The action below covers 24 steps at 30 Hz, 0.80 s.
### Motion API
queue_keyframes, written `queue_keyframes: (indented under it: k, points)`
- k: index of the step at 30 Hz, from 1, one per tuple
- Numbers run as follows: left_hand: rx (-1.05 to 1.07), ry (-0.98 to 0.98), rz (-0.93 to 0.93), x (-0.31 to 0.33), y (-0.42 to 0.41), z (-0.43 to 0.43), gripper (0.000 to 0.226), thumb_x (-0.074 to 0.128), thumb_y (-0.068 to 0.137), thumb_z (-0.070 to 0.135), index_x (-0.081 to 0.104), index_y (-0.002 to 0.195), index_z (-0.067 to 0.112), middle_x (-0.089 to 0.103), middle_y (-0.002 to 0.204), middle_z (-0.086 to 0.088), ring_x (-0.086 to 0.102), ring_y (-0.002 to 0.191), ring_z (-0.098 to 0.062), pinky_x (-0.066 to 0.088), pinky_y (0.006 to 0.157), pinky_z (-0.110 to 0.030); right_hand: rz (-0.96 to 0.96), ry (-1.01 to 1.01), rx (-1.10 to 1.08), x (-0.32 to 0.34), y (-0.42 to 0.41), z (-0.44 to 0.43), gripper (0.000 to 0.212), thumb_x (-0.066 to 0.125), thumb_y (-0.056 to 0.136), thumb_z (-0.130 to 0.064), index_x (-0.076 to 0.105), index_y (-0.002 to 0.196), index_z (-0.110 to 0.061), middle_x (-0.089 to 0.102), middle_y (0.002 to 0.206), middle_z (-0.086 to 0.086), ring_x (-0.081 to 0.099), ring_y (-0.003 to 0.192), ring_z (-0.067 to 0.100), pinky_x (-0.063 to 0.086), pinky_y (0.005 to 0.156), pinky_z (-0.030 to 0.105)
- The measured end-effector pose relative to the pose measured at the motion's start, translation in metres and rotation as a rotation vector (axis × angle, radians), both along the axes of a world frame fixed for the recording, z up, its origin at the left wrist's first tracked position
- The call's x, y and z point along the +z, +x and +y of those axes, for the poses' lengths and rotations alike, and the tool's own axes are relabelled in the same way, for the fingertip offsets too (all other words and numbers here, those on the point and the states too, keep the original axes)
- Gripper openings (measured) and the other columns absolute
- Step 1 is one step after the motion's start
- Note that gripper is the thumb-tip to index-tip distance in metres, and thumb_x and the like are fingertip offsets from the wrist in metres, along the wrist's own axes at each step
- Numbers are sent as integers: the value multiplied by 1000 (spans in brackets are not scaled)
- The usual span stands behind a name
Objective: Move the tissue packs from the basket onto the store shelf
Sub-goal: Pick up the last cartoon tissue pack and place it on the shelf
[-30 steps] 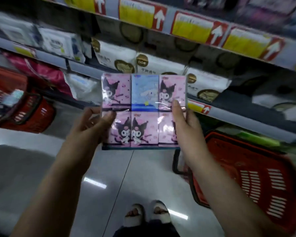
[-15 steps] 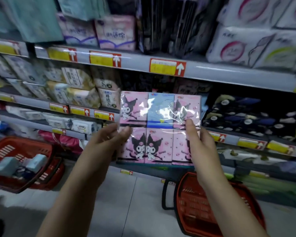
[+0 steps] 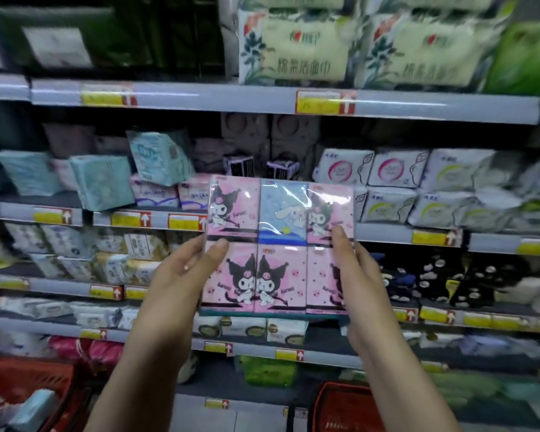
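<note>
Before crowded store shelves (image 3: 231, 98), tissue pack (image 3: 278, 244)

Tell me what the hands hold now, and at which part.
Both hands hold one tissue multipack: the left hand pinches its left edge, the right hand its right edge, thumbs on the front.

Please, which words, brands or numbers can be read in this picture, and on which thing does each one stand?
"棉柔洁面巾", blurred but probable: on the cream pack.
Brand mark above it: too blurred.
Tissue pack print: too small.
Price labels: blurred; only arrows show.
</note>
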<state>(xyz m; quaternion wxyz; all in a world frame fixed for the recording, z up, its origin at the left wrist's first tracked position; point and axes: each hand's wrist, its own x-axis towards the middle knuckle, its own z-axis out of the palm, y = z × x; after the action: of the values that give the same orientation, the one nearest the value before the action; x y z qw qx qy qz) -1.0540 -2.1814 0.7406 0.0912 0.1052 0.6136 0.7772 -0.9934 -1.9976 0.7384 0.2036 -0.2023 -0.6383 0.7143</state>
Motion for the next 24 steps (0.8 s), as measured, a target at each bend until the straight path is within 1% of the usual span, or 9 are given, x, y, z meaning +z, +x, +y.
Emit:
queue_keyframes:
  k: [3, 5, 9, 12, 15, 17, 20, 22, 24]
  points:
    - [49, 62, -8, 20, 14, 6, 78, 79, 58, 57, 53, 129, 37, 59, 131, 13, 52, 124, -10, 30, 112, -43, 25, -6, -18, 20, 8, -2, 74, 49, 79, -64, 35, 143, -28, 39, 145, -10, 40, 122, 8, 31, 96, 31]
    - [47, 88, -1, 32, 22, 7, 76, 73, 65, 51, 47, 135, 36, 54, 127, 21, 45, 122, -1, 26, 110, -33, 53, 8, -21, 32, 14, -3, 79, 50, 75, -66, 35, 143, -28, 40, 145, -9, 42, 123, 9, 34, 97, 30]
    - [-41, 119, 21, 48, 24, 8, 40, 70, 70, 35, 57, 108, 39, 67, 88, 32, 57, 84, 19, 35, 87, -16, 53, 16, -77, 46, 23, -4, 91, 51, 60, -76, 40, 138, -31, 46, 139, -10, 44, 127, 15, 35, 108, 41]
    - [-129, 119, 64, 57, 22, 10, 32, 64, 70, 15, 59, 97, 29, 73, 77, 24, 66, 69, 12, 48, 61, -9, 65, -7, -97, 60, 29, -4, 72, 53, 63, -78, 49, 123, -38, 52, 124, -17, 48, 116, 10, 32, 106, 40]
    - [-169, 96, 88, 67, 22, 15, 29, 61, 76, 4, 55, 93, 27, 71, 66, 24, 65, 59, 11, 45, 47, -5, 77, -26, -111, 70, 34, 0, 56, 52, 76, -66, 47, 123, -37, 52, 105, -21, 50, 94, 5, 35, 95, 37]
    - [-190, 87, 107, 70, 23, 18, 29, 59, 82, 3, 50, 89, 29, 65, 56, 28, 61, 52, 14, 43, 43, -4, 79, 1, -122, 74, 37, 0, 69, 51, 73, -66, 45, 132, -31, 53, 117, -17, 50, 103, 8, 36, 96, 37]
    - [-227, 83, 119, 73, 30, 23, 31, 56, 86, 5, 45, 84, 33, 58, 46, 31, 55, 45, 17, 40, 40, -3, 73, 52, -159, 75, 41, 2, 90, 50, 64, -70, 35, 143, -30, 40, 144, -10, 39, 130, 15, 30, 106, 40]
    - [-230, 90, 115, 76, 33, 25, 30, 57, 86, 8, 45, 83, 36, 57, 46, 32, 54, 45, 19, 43, 50, -7, 81, 64, -141, 76, 42, 4, 92, 50, 62, -72, 35, 143, -31, 37, 146, -10, 36, 133, 15, 28, 109, 42]
    - [-225, 105, 98, 76, 32, 26, 28, 59, 85, 12, 47, 83, 37, 59, 48, 31, 56, 47, 18, 38, 61, -15, 81, 85, -128, 76, 43, 5, 95, 50, 60, -74, 35, 143, -32, 37, 146, -10, 37, 133, 15, 29, 111, 43]
